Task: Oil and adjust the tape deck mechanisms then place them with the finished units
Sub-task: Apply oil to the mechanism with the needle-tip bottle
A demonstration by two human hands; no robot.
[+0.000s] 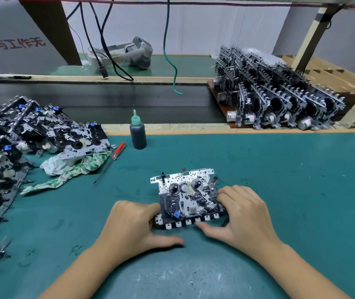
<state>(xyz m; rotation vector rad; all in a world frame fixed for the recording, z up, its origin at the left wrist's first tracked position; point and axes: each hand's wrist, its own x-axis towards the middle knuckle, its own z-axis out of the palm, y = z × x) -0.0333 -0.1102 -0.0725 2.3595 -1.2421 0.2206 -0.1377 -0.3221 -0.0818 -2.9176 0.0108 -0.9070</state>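
Teal matting covers the counter [280,190], scuffed and smeared in places, and on it, just past the person's wrists, lies one tape deck mechanism [188,198], flat with its reels facing up. The left hand [133,225] grips its 9 o'clock edge, fingers curled under and thumb stretched along the mat. The right hand [241,214] holds the 3 o'clock side, fingers bent over the parts and thumb touching the row of tabs along the near edge.

From 12 to 5 o'clock of the mechanism the mat lies open as far as the wooden lip at the counter's far edge. At 10 o'clock stands a dark oil bottle [138,134] with a green needle cap; just beside it lies a red-handled screwdriver [110,162], its tip pointing toward 7 o'clock. A green-and-white rag [73,169] sits crumpled under a pile of unfinished mechanisms [21,134] filling the 9 o'clock side.

At 1 o'clock, beyond a dark belt [129,102], the finished units [275,98] stand upright in close rows on a brown board. Cables [99,35] hang at 11 o'clock near a grey headset [137,52].
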